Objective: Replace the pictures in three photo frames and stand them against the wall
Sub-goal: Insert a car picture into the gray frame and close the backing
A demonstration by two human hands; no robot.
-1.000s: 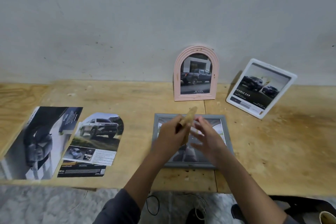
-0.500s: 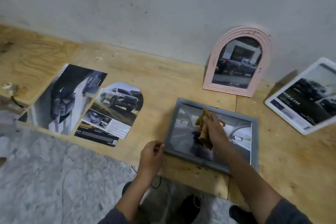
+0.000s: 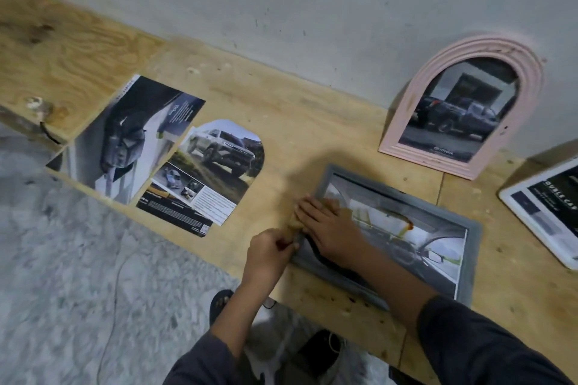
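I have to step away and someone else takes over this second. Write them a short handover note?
Left hand grips the grey frame's left edge; right hand presses a tan cloth flat on its front.
Grey frame lies flat on the table, a picture in it. Pink frame stands against the wall; white frame leans at the right edge of view. A rectangular print and an arched print lie loose at the left.
Done: two frames up. Left: probably finish wiping, then stand the grey frame against the wall.

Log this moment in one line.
grey frame flat | right hand presses cloth on it | left hand grips its edge | pink frame, white frame at wall
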